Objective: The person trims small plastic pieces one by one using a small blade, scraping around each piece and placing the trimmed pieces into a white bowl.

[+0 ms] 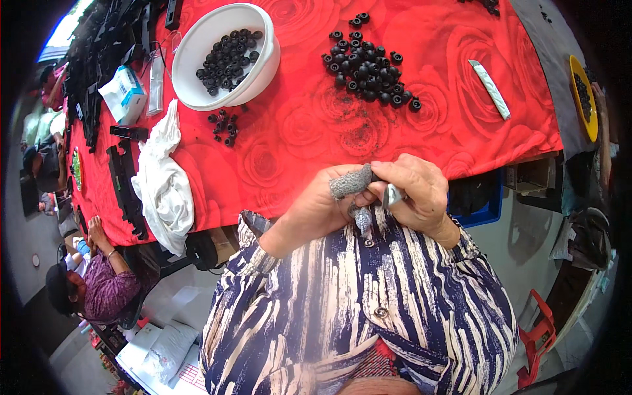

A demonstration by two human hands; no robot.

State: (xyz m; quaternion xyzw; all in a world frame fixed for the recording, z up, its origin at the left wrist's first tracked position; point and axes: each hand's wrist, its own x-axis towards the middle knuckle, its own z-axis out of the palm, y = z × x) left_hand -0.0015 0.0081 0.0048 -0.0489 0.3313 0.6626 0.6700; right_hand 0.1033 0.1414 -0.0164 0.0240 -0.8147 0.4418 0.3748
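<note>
Both my hands meet over the table's near edge, close to my striped shirt. My left hand (317,209) is closed, with rough grey wrapping (351,182) on one finger and a silvery grey wrapping (362,220) on another. Between the fingertips of both hands a small dark piece (376,172) shows only partly, too hidden to name. Closed as well, my right hand (419,192) grips a flat, narrow pale-grey tool (393,195), whose working end is out of sight. Farther off lies a pile of small round black parts (368,68), with dark crumbs (359,131) scattered nearer to me.
A white bowl (270,69) holds more black parts, and a few small ones (224,126) lie beside it. A white cloth (163,197) and long black pieces (125,187) are at left. At right lies a white-wrapped strip (490,90). Another person (108,289) sits at left.
</note>
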